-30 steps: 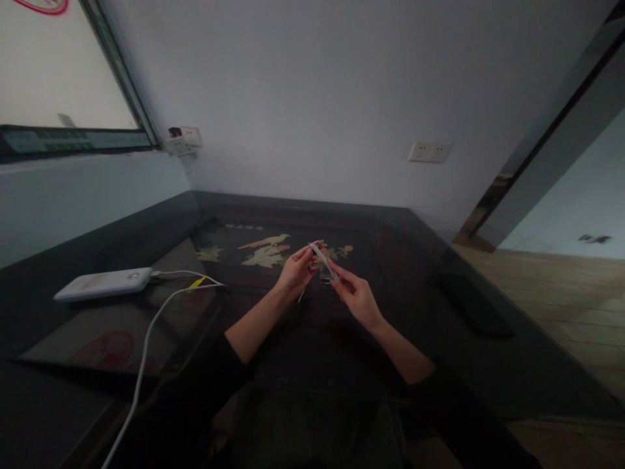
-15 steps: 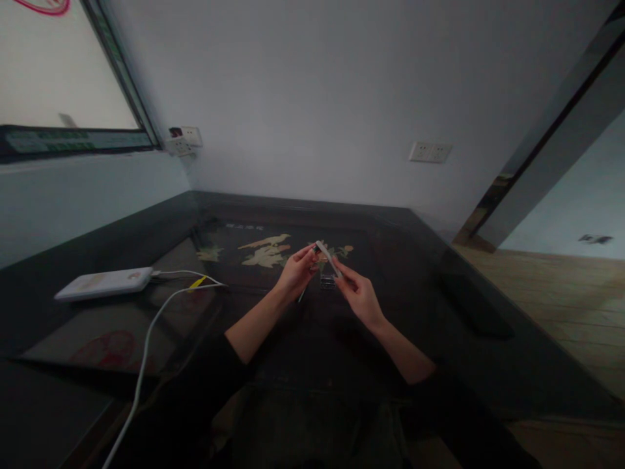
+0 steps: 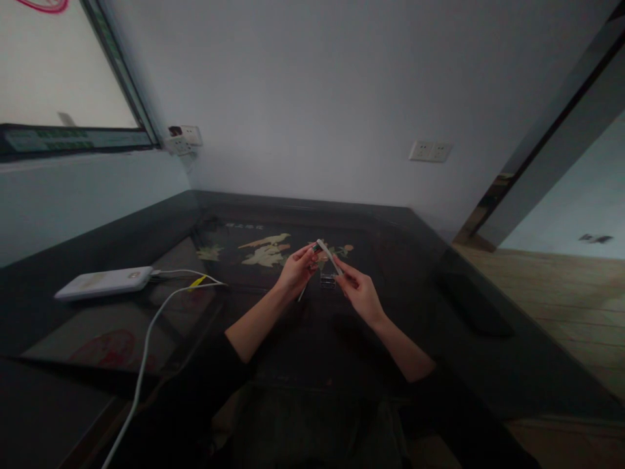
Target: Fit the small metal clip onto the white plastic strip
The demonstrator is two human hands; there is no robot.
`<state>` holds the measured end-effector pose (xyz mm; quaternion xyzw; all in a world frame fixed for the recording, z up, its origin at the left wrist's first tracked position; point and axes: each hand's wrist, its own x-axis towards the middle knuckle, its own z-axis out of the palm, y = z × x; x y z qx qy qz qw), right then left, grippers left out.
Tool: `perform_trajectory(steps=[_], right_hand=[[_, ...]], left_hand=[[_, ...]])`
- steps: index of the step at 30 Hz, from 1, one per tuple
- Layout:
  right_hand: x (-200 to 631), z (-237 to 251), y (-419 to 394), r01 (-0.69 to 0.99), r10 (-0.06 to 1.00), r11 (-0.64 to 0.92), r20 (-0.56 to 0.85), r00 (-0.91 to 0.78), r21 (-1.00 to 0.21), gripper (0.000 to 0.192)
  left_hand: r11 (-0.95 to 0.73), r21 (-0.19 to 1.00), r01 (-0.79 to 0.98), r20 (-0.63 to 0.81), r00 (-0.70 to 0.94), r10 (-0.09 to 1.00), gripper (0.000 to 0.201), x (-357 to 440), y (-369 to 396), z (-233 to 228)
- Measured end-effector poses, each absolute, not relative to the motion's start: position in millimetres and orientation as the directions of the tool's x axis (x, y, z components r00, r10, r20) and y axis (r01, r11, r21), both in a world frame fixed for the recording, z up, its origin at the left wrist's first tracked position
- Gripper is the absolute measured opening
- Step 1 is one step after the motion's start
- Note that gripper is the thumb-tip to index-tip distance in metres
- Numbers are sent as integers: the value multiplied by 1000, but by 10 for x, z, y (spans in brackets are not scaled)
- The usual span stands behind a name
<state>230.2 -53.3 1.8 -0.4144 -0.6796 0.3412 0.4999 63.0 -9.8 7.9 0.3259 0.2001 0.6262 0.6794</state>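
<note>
— What are our hands doing?

— Our left hand (image 3: 295, 270) has its fingers pinched together on the top end of a thin white stick (image 3: 328, 255). There is a small dark bit (image 3: 316, 248) right at that end. Our right hand (image 3: 359, 293) pinches the lower end of the same stick.

— So both hands are closed on it?

— Yes, both hold it tight. The stick is tilted and sits up in the air between our hands, a little above the table.

— What step do we think this is?

— We think we are working on the stick's tip, where the dark bit is. It is too small and dim for us to tell what it is.

— What would the next move need?

— A steady right hand and a small, careful pinch with the left, we think, because the parts are tiny.

— What is under our hands?

— A small clear thing (image 3: 327, 281) lies on the table just below the stick. A thin rod (image 3: 301, 294) pokes out beside our left wrist.

— And farther out?

— The dark shiny table (image 3: 439, 306) has a bird picture (image 3: 266, 251) in it. Far to the left lies a white power bank (image 3: 103, 283) with a white cable (image 3: 146, 339) and a yellow tag (image 3: 196, 282). On the wall are sockets (image 3: 430, 152).
</note>
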Motion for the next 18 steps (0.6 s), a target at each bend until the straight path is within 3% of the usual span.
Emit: perform_trajectory(steps=[5,15,18], right_hand=[[2318,22,-528,235,886,463,442,-138,-855,46],[2269,-6,-565,81,911,337,303,-279,-938,54],[2286,-12,-546,128,912,368,330,-243,-921,52]], left_hand=[[10,700,-714,131,142,981,36,632,-107,82],[0,682,-732,150,139,979,34,636,-91,98],[1,685,-729,161,153,975,34,634,-88,87]])
